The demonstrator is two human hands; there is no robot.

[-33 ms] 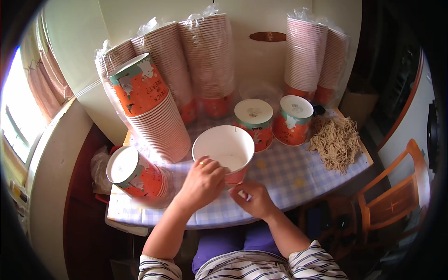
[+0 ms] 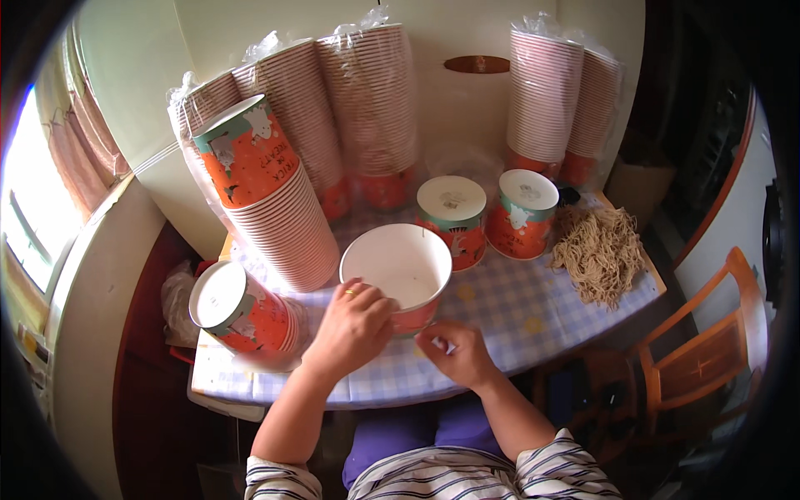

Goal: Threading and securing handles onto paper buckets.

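My hands have drawn slightly apart. My left hand (image 2: 354, 325) is loosely curled at the near-left rim of the paper tub (image 2: 396, 258) – I can't tell how firmly it grips. My right hand (image 2: 460, 357), half closed, sits just beyond the tub's near side, its hold unclear. The tub stands upright near the table's (image 2: 521, 312) front edge; string (image 2: 598, 256) lies by the right edge.

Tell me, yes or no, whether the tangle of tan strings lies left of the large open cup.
No, the tangle of tan strings lies to the right of the large open cup.
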